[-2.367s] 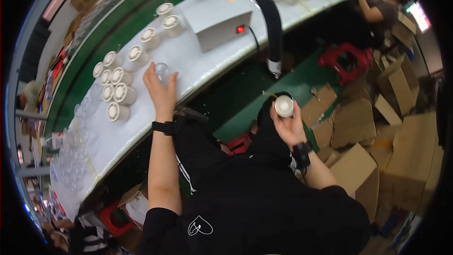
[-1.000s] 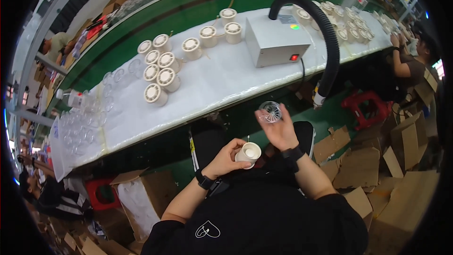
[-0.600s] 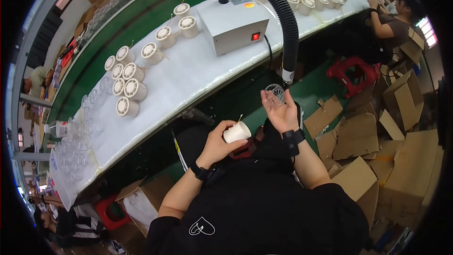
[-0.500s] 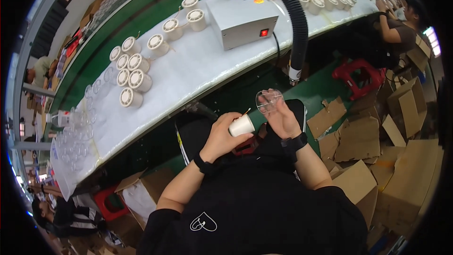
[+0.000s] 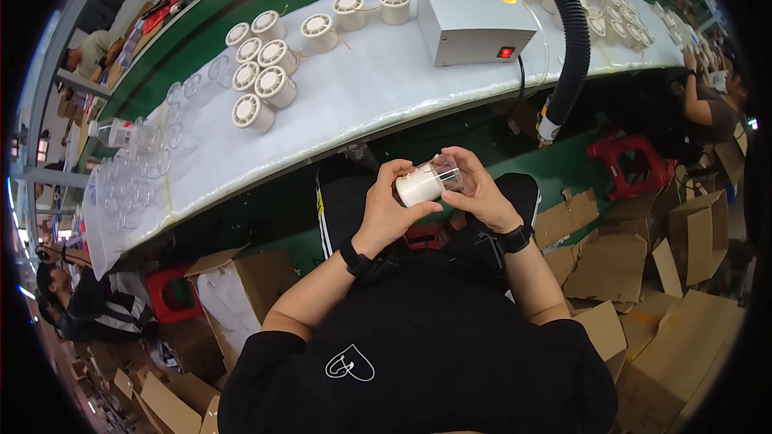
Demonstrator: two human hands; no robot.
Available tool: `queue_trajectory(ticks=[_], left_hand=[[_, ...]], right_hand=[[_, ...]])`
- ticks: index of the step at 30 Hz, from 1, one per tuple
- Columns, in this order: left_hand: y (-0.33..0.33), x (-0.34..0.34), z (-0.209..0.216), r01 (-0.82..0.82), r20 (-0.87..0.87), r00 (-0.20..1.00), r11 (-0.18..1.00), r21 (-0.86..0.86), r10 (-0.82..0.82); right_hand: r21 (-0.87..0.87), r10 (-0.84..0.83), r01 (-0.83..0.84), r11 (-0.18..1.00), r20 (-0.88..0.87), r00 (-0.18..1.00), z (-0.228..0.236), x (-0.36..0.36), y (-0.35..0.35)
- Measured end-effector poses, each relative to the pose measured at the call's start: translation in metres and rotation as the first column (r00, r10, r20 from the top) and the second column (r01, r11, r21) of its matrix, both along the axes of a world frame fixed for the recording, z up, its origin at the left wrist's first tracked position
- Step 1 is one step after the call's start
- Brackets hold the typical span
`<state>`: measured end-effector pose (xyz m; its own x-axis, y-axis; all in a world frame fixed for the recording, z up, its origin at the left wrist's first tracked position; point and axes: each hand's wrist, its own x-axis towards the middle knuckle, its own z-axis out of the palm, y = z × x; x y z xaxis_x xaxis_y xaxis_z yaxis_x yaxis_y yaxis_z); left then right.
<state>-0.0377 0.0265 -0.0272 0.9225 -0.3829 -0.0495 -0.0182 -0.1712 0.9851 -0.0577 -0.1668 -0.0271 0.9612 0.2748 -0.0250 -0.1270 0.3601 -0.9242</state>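
Observation:
In front of my body, my left hand (image 5: 384, 210) is wrapped round a white cylindrical housing (image 5: 419, 186), its thumb along the near side. My right hand (image 5: 486, 199) grips a clear plastic cup (image 5: 448, 173) between fingers and thumb. The cup's mouth meets the right end of the housing, and both lie tilted on their sides. How far the housing sits inside the cup is hard to tell. Beyond my hands, on the white-covered table (image 5: 338, 116), stand several white housings (image 5: 273, 84) with slotted round tops, some trailing thin wires.
A grey metal box (image 5: 474, 28) with a lit red switch stands on the table. Its black corrugated hose (image 5: 575, 48) hangs over the edge, nozzle right of my hands. Clear cups (image 5: 129, 185) cluster at the table's left end. Cardboard boxes (image 5: 683, 354) and a red stool (image 5: 631, 161) are at right.
My hands have come together, and the clear cup has moved left against the white housing. The view has shifted, so the table and hose appear further right.

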Motion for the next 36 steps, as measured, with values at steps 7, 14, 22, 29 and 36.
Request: queue_trajectory(ticks=[7,14,22,29,36], left_hand=[[0.015,-0.001,-0.011,0.083,-0.203,0.961,0.896,-0.436,-0.188],[0.032,0.007,0.011,0.211,0.146,0.97,0.972,-0.101,-0.195],[0.037,-0.001,0.004,0.147,0.436,0.874,0.971,0.186,-0.216],[0.022,-0.008,0.005,0.142,0.254,0.963,0.968,-0.207,-0.087],[0.026,0.036,0.03,0.044,0.043,0.999,0.929,-0.367,-0.03]], right_hand=[[-0.125,0.131,-0.124,0.984,0.046,0.99,0.01,0.009,0.009],[-0.245,0.159,-0.12,0.962,0.146,0.976,0.012,0.004,0.02],[-0.225,0.169,-0.167,0.96,-0.01,0.985,0.019,0.001,0.022],[-0.232,0.042,-0.012,0.973,0.127,0.991,0.013,0.002,0.038],[-0.471,0.046,0.206,0.858,0.469,0.882,0.027,0.06,0.056]])
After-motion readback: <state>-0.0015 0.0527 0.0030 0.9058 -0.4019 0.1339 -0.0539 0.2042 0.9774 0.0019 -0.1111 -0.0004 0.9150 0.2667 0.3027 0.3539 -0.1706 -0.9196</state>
